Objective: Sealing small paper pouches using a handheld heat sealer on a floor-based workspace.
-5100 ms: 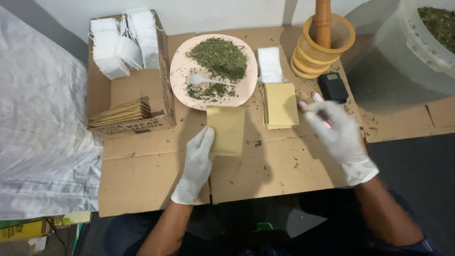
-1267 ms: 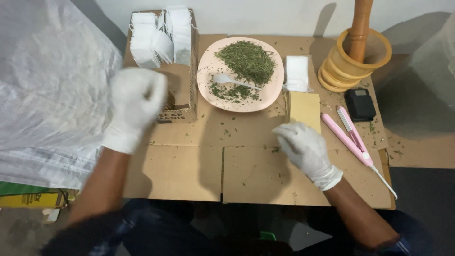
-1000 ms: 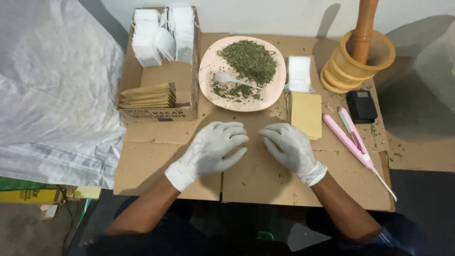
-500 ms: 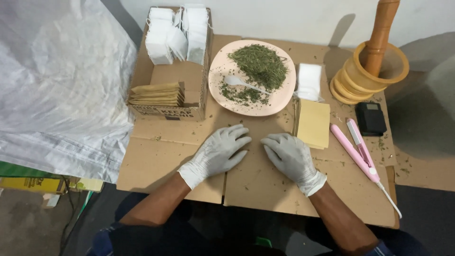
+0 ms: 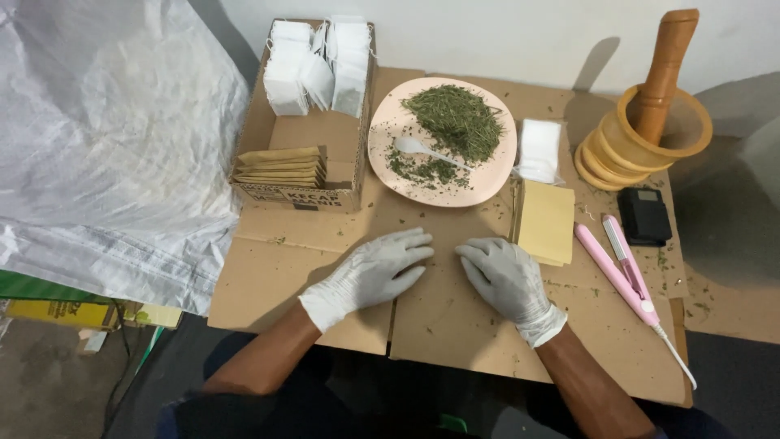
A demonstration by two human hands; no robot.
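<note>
My left hand [image 5: 370,272] and right hand [image 5: 505,276] lie flat on the cardboard-covered desk [image 5: 276,276], fingers spread, holding nothing. The stack of brown envelopes [image 5: 544,221] sits just beside my right hand, perhaps touching. A careless sweep could scatter it.

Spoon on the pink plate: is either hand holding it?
No. The spoon lies on the plate, while both hands rest flat on the cardboard, empty.
</note>
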